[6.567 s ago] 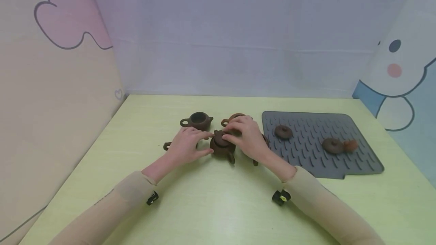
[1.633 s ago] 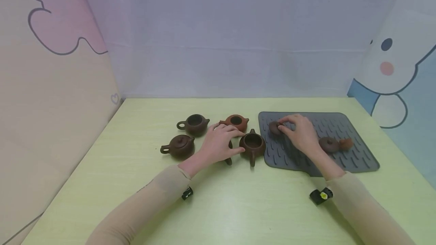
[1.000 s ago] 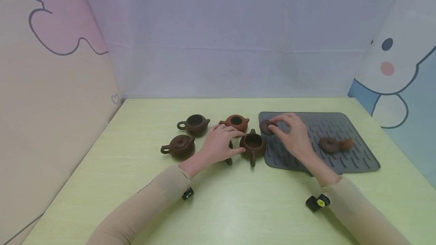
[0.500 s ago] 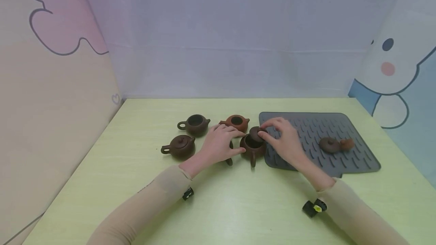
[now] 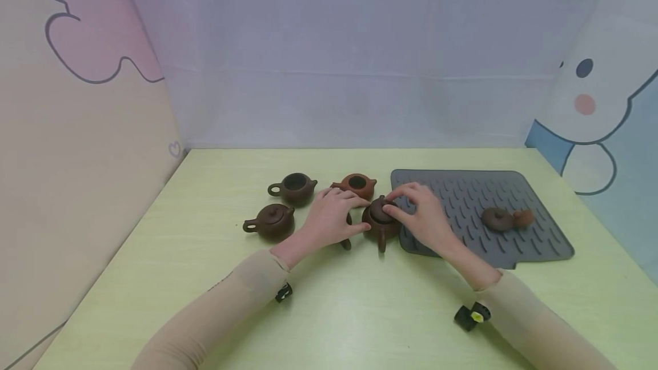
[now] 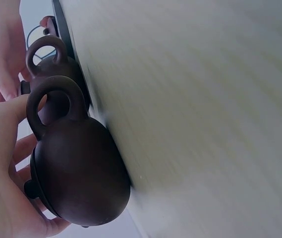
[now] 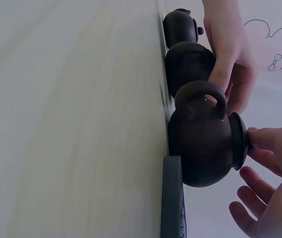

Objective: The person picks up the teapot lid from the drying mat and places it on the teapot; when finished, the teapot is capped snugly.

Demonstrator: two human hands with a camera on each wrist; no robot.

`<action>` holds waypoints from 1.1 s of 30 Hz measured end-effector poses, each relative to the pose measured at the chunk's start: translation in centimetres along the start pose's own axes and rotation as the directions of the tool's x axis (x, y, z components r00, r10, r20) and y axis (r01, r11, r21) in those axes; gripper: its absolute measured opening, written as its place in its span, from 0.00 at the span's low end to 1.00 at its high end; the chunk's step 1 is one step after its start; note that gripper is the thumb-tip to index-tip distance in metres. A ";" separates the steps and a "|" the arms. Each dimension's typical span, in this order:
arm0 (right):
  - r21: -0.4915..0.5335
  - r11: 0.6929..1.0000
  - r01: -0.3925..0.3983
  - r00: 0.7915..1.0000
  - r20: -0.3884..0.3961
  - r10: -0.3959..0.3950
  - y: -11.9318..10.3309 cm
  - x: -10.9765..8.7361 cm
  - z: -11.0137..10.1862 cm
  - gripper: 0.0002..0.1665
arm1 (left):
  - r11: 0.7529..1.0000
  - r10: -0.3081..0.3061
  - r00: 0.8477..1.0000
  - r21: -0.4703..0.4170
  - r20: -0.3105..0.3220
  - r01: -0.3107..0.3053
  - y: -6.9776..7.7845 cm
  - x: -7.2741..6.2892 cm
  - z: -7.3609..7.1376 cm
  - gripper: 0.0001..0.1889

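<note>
My right hand (image 5: 424, 218) pinches the knob of a dark brown lid (image 7: 238, 141) with thumb and finger. That lid covers the mouth of the rightmost brown teapot (image 5: 371, 232), its rim tilted slightly in the right wrist view. My left hand (image 5: 331, 218) reaches across a lidded teapot (image 6: 84, 173), spread, with thumb and index fingertips right at the left side of the rightmost pot. In the head view the left hand hides most of that middle teapot; its handle (image 5: 346, 243) shows below.
Another lidded brown teapot (image 5: 272, 221) stands at left. Behind are an uncovered dark teapot (image 5: 298, 193) and a reddish one (image 5: 360, 187). A grey ridged mat (image 5: 462, 187) on the right bears a brown lid (image 5: 497, 219) and a small reddish piece (image 5: 524, 218).
My right hand has carried the lid leftward from the mat onto the rightmost teapot. My left hand moved earlier from the left to that pot and has since stayed still.
</note>
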State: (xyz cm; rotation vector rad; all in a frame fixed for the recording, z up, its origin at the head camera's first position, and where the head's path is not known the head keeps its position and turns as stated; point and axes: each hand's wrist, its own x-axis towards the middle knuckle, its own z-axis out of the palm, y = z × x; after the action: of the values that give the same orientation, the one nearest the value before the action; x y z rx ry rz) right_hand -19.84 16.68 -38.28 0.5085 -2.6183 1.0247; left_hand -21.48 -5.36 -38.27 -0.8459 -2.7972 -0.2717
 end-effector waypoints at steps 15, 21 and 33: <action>-0.020 1.000 -0.011 0.998 0.060 0.012 -0.1 -0.1 0.1 0.12 | 1.000 0.002 1.000 -0.001 -0.001 -0.002 0.0 0.0 0.1 0.26; -0.013 1.000 -0.005 0.998 0.064 0.006 0.0 -0.1 0.1 0.12 | 1.000 0.007 1.000 -0.010 -0.003 -0.007 -0.1 0.1 0.1 0.25; 0.016 1.000 -0.016 0.997 0.075 0.014 -0.2 -0.1 0.1 0.11 | 0.997 0.018 0.996 -0.076 -0.084 -0.024 -1.1 -0.6 -0.2 0.24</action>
State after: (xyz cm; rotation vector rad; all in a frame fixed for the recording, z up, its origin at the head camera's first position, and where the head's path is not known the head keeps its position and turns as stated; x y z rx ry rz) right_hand -19.66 16.56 -38.27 0.5418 -2.6848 1.0520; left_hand -21.59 -6.59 -38.38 -0.8599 -2.7150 -0.4045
